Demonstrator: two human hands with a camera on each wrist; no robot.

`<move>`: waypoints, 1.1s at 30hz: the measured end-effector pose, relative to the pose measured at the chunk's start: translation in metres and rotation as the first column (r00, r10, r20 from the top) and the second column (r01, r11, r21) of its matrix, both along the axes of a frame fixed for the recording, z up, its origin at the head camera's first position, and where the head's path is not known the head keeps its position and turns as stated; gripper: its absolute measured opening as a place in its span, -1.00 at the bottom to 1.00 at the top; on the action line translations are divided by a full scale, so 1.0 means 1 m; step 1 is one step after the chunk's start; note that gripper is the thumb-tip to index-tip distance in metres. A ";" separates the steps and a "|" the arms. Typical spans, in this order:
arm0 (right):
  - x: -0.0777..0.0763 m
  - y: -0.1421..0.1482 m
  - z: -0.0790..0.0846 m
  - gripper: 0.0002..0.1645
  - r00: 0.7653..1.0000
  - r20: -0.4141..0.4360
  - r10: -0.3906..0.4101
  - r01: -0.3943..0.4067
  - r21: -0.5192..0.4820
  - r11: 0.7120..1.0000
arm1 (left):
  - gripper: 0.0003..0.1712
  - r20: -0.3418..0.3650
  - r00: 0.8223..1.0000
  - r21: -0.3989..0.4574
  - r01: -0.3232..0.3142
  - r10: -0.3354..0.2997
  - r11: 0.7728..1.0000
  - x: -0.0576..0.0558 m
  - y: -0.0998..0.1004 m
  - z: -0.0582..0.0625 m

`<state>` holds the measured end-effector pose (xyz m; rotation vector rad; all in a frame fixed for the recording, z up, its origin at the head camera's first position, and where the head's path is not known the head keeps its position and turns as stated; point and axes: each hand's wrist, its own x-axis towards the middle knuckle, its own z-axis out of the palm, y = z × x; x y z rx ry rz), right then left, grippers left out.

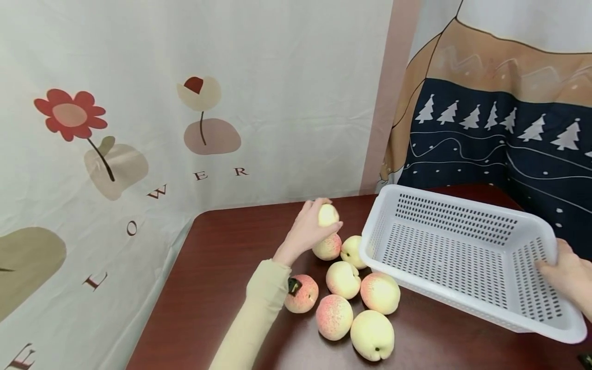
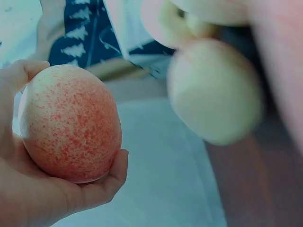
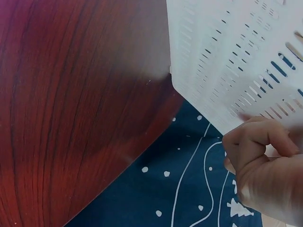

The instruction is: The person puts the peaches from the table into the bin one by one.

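Observation:
In the head view my left hand (image 1: 309, 228) grips a peach (image 1: 328, 215) above the far end of a group of peaches. The left wrist view shows this peach (image 2: 73, 124) as pale with red speckles, fingers and thumb curled round its sides. My right hand (image 1: 566, 272) holds the right end of a white perforated plastic basket (image 1: 446, 257), thumb inside the rim. Nothing lies in the basket, which looks tilted. In the right wrist view the right hand's fingers (image 3: 255, 142) are bent at the basket wall (image 3: 213, 61).
Several peaches (image 1: 343, 280) lie on the dark red wooden table (image 1: 222, 267), left of the basket and close to its near left corner. One peach (image 1: 301, 294) sits beside my left wrist. A printed curtain (image 1: 296, 103) hangs behind the table.

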<state>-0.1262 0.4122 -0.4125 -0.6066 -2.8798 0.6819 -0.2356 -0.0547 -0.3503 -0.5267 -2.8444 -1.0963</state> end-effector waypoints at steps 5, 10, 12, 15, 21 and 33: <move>-0.001 -0.001 -0.001 -0.16 1.000 -0.006 0.000 0.000 0.014 1.000 | -0.36 -0.027 0.998 -0.015 0.053 -0.053 0.999 -0.010 0.035 0.017; -0.002 -0.001 0.000 -0.18 1.000 -0.012 -0.007 0.007 0.025 1.000 | -0.40 -0.047 0.996 -0.021 0.074 -0.075 0.997 -0.018 0.067 0.032; -0.002 -0.001 0.000 -0.17 1.000 -0.009 -0.005 0.005 0.021 1.000 | -0.41 -0.054 0.995 -0.029 0.082 -0.084 0.996 -0.021 0.079 0.038; -0.001 -0.002 0.001 -0.17 1.000 -0.006 -0.004 0.004 0.015 1.000 | -0.39 -0.065 0.993 -0.032 0.093 -0.095 0.995 -0.026 0.097 0.045; 0.000 -0.003 0.002 -0.18 1.000 0.010 -0.004 0.004 0.002 1.000 | -0.37 -0.087 0.987 -0.053 0.131 -0.135 0.990 -0.036 0.131 0.050; -0.001 -0.001 0.002 -0.20 1.000 0.004 -0.008 0.008 0.016 1.000 | -0.39 -0.071 0.981 -0.184 0.167 -0.183 0.969 -0.048 0.185 0.033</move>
